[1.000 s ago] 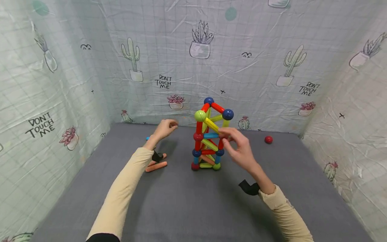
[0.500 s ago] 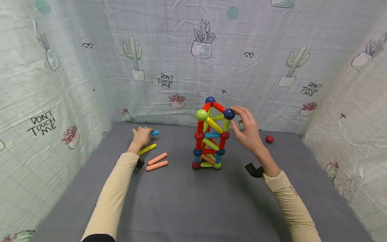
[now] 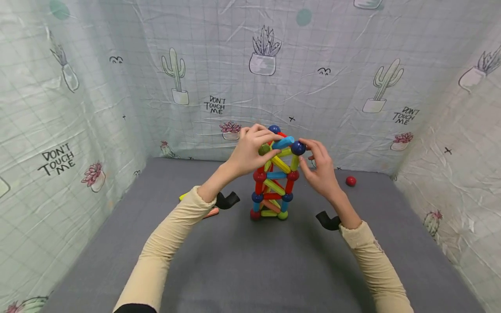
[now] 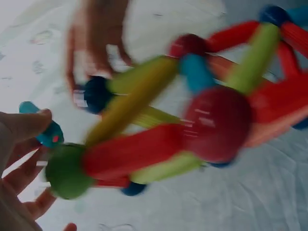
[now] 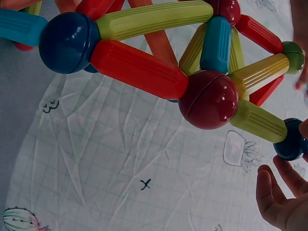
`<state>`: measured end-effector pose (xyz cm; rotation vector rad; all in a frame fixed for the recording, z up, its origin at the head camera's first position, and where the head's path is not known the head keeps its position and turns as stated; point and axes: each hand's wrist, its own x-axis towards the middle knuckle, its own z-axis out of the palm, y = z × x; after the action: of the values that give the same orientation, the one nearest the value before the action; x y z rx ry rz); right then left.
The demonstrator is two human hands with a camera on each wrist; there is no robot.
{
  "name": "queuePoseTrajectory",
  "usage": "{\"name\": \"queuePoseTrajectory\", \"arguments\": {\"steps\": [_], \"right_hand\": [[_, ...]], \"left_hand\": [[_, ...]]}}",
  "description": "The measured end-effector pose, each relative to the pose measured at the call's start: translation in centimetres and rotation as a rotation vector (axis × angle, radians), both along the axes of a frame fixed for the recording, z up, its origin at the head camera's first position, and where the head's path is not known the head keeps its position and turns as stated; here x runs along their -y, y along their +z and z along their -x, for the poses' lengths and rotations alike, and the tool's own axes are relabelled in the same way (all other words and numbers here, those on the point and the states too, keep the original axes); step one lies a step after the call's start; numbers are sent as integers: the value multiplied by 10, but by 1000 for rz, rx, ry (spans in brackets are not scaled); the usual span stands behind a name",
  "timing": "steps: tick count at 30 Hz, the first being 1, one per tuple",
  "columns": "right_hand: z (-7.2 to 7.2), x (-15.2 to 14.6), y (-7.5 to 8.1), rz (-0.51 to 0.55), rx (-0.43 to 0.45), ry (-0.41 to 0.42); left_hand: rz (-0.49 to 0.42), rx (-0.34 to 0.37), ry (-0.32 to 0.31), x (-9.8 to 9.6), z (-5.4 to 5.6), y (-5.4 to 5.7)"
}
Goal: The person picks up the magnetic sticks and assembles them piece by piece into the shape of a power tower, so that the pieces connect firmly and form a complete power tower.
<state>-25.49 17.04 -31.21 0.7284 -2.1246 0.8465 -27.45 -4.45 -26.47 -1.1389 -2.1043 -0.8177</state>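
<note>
A tower of magnetic rods and balls (image 3: 275, 187) stands upright on the grey table. My left hand (image 3: 248, 150) pinches a short blue rod (image 3: 283, 142) between thumb and fingers, beside the tower's top. The left wrist view, somewhat blurred, has this blue rod (image 4: 50, 134) close to the green ball (image 4: 70, 172) at the top corner. On the opposite top corner, my right hand (image 3: 322, 171) holds the dark blue ball (image 3: 298, 148) with its fingertips. In the right wrist view, fingers surround that dark blue ball (image 5: 290, 139), which sits on a yellow-green rod (image 5: 261, 120).
A loose red ball (image 3: 351, 181) lies to the right of the tower. Behind my left forearm, a yellow rod (image 3: 182, 197) and an orange rod (image 3: 212, 212) show partly. A printed curtain (image 3: 188, 130) encloses the table's back and sides.
My left hand has picked up the blue rod at the left and carried it right, to the tower's top. My right hand has moved up from the tower's side to the dark blue ball.
</note>
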Motion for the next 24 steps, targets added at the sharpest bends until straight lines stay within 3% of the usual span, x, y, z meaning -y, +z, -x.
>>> {"name": "queuePoseTrajectory", "arguments": {"steps": [3,5,12,17,24], "right_hand": [[1,0,0,-4,4,4],[1,1,0,-5,8,12],[0,0,0,-2,13,20],[1,-1,2,0,13,16],[0,-3,0,-7,4,16]], "left_hand": [[112,-5,124,-3,3,-6],[139,-17,158,-4,4,-9],[154,-67,154,-4,5,-5],[242,-68,161,-4,6,-2],[375,-130,258,-9,0,1]]}}
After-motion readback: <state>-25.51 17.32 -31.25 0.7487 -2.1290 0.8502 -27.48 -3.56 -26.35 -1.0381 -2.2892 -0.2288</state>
